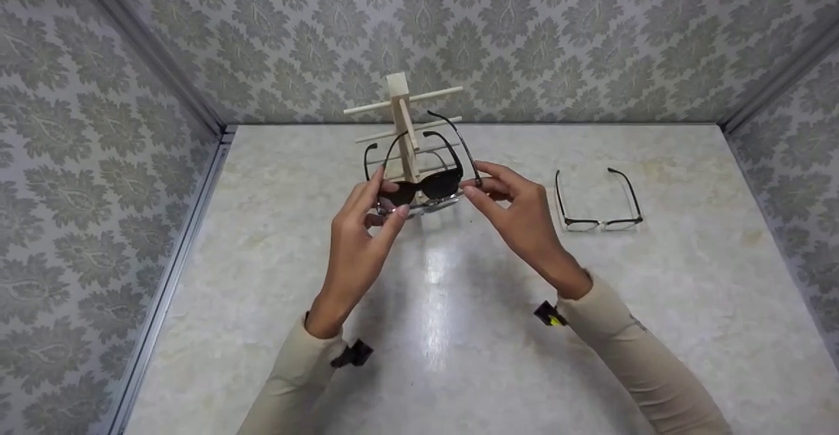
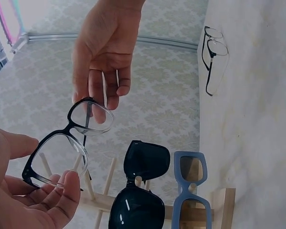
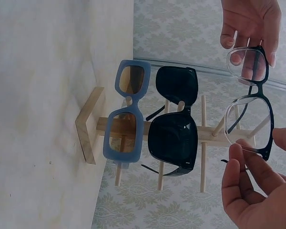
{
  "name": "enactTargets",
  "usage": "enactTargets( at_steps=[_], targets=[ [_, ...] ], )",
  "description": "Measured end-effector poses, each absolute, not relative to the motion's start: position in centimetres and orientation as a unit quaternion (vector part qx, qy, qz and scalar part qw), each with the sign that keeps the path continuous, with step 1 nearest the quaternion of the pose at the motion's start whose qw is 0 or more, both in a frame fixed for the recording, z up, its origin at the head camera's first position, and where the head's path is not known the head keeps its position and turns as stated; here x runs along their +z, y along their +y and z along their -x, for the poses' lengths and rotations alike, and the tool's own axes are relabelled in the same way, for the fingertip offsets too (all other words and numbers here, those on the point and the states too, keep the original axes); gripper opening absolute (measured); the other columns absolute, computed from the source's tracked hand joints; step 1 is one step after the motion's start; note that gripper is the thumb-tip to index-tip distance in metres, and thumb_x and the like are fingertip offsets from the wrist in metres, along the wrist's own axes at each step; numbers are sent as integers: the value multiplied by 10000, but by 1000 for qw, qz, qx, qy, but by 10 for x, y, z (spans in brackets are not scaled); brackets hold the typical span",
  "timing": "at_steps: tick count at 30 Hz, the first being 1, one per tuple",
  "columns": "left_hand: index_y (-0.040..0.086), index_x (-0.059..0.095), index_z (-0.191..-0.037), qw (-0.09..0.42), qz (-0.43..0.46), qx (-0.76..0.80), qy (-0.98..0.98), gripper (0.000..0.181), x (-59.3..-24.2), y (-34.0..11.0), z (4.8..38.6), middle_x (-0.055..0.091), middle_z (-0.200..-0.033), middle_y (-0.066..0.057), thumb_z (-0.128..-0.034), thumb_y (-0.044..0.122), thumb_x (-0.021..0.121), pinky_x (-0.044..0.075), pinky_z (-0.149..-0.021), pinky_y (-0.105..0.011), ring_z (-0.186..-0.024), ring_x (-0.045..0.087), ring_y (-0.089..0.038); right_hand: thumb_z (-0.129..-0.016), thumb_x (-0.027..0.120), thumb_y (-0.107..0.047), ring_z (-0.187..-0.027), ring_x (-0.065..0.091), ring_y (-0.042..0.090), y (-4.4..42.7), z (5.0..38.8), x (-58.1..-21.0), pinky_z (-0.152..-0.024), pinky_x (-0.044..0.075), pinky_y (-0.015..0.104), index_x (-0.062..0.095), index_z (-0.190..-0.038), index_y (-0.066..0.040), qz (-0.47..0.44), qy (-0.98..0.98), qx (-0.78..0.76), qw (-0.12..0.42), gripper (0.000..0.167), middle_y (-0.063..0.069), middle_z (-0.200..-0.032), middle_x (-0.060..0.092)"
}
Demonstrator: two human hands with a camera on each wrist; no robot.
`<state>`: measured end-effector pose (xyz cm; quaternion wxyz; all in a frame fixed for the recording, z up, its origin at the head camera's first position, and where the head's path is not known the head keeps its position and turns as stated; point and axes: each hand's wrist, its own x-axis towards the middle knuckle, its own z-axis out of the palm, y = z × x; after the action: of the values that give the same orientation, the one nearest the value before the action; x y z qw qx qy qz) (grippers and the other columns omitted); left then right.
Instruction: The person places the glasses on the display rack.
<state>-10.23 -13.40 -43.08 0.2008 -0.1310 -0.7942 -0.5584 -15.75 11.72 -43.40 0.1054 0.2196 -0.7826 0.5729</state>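
A pair of clear-lens eyeglasses (image 2: 66,130), black along the top and see-through along the lower rims, is held up in front of a wooden display stand (image 1: 397,86). My left hand (image 1: 357,235) pinches one end of the frame between thumb and fingers. At the other end, my right hand (image 1: 521,215) grips the corner where the temple joins. The temples are unfolded and point toward the stand. Black sunglasses (image 3: 172,138) hang on the stand's pegs, beside blue-framed sunglasses (image 3: 140,125) nearer the base. In the head view the blue pair is mostly hidden.
Another pair of eyeglasses (image 1: 602,223), dark-topped with its temples unfolded, lies on the pale marbled table (image 1: 275,258) to the right. Patterned wall panels (image 1: 426,16) enclose the table at the back and sides. Bare pegs (image 1: 436,93) stick out of the stand's upper part.
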Motion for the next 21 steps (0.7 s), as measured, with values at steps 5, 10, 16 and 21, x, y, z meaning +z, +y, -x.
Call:
enactTargets(
  at_steps=[5,10,16,21],
  targets=[
    [-16,562,-1583,202,137,-552,-797,567,-433,-136,102,676,-1333,-156,-1054,52,755,622,-816,-326,-1022,672,-182,-1066,769,-166,-991,789,190,115,157,-434,-884,594,265,697,-1450,-14,-217,-785,573,97,419,3,-1135,840],
    [-15,593,-1556,202,127,-555,-797,536,-434,-137,102,676,-1344,-139,-1050,44,758,622,-816,-319,-1036,666,-182,-1074,759,-172,-994,788,191,114,157,-434,-881,595,267,688,-1457,-6,-216,-788,570,91,424,9,-1145,838],
    [-24,555,-1579,229,109,-555,-792,570,-435,-137,100,663,-1352,-137,-1049,33,755,619,-821,-293,-1061,694,-215,-1079,751,-177,-1012,784,189,109,158,-434,-901,600,290,661,-1478,21,-225,-789,564,91,454,22,-1162,835],
    [-19,537,-1590,240,92,-564,-785,608,-435,-138,98,666,-1340,-160,-1033,32,777,605,-785,-256,-1046,703,-185,-1073,755,-147,-1002,788,187,106,156,-434,-902,608,306,688,-1474,-28,-236,-782,568,96,423,27,-1123,838]
  ],
)
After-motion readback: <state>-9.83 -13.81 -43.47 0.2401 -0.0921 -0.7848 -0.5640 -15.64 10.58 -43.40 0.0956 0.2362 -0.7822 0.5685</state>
